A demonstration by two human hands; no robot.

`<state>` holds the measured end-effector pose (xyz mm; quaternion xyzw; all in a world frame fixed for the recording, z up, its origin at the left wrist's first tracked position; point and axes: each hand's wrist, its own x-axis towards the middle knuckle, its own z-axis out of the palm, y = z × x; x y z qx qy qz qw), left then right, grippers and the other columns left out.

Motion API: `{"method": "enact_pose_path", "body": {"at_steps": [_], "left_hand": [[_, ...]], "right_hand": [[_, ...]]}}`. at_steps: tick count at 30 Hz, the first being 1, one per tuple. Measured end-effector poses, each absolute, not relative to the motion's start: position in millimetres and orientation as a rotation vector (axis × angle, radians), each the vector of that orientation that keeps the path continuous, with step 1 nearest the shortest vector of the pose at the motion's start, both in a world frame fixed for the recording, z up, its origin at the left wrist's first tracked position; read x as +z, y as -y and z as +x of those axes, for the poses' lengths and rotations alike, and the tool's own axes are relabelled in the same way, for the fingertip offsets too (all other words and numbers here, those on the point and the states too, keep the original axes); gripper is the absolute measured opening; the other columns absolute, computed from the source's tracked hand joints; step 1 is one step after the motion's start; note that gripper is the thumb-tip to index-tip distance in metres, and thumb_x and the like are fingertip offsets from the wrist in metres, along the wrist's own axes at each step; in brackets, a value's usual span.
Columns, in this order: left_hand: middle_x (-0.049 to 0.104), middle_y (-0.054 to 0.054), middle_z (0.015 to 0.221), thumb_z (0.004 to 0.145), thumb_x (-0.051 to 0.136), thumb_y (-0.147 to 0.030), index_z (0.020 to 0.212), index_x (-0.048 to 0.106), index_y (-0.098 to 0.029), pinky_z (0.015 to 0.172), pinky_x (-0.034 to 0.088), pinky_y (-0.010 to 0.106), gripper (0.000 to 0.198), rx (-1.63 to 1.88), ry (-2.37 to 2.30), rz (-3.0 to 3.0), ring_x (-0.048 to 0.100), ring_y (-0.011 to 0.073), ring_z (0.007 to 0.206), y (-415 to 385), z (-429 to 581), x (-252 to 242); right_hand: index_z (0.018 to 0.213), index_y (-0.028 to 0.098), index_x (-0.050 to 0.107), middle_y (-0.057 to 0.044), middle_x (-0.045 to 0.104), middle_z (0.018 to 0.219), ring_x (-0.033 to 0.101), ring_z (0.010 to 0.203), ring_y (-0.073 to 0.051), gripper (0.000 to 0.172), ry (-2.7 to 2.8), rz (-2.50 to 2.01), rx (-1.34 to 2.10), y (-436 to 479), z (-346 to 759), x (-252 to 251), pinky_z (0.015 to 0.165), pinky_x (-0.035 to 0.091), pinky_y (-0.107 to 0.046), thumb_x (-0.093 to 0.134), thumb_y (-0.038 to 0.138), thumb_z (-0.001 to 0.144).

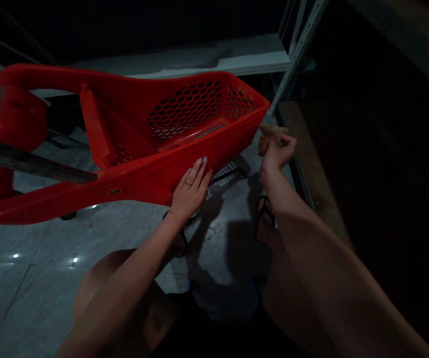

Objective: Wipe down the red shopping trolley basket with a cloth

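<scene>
A red plastic shopping cart (143,174) with a perforated basket stands across the view in dim light. My left hand (191,188) lies with fingers stretched out against the outer side of its basket; a ring shows on one finger. Just off the basket's right end, my right hand (278,151) is closed around a crumpled brown cloth (272,133). Part of the cloth sticks out above the fingers, beside the cart's front corner. The inside of the basket that shows holds nothing visible.
Behind the cart runs a white metal shelf (251,63) with an upright post (298,47). A wooden board (307,144) edges the dark area at right. Grey floor tiles (42,268) spread below, with my sandalled feet (264,221) near the cart.
</scene>
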<state>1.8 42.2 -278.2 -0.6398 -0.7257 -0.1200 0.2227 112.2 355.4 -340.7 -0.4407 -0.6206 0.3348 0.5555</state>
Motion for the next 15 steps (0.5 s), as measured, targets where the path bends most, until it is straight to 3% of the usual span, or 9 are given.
{"method": "enact_pose_path", "body": {"at_steps": [7, 13, 15], "left_hand": [[0.03, 0.016, 0.174, 0.108, 0.051, -0.019, 0.168, 0.039, -0.013, 0.139, 0.028, 0.043, 0.061, -0.317, 2.017, -1.726, 0.03, 0.0237, 0.165, -37, 1, -276], [0.018, 0.018, 0.177, 0.108, 0.044, -0.016, 0.174, 0.02, -0.008, 0.14, 0.025, 0.049, 0.071, -0.412, 2.196, -1.744, 0.016, 0.0261, 0.168, -45, -1, -275], [0.018, 0.02, 0.177, 0.108, 0.038, -0.015, 0.173, 0.02, -0.005, 0.14, 0.025, 0.051, 0.069, -0.392, 2.249, -1.733, 0.013, 0.0259, 0.168, -47, -1, -275]], "right_hand": [[0.101, 0.025, 0.058, -0.007, 0.071, 0.113, 0.067, 0.112, -0.024, 0.026, 1.572, -1.041, 1.167, -269, 61, -316, 0.111, 0.05, -0.044, 0.06, 0.017, 0.077], [0.085, 0.025, 0.063, -0.001, 0.074, 0.092, 0.07, 0.094, -0.023, 0.02, 1.784, -0.909, 1.458, -209, 55, -322, 0.098, 0.057, -0.037, 0.07, 0.015, 0.068], [0.085, 0.025, 0.063, -0.001, 0.075, 0.092, 0.07, 0.092, -0.022, 0.02, 1.76, -0.932, 1.558, -206, 51, -327, 0.095, 0.057, -0.036, 0.071, 0.016, 0.069]]}}
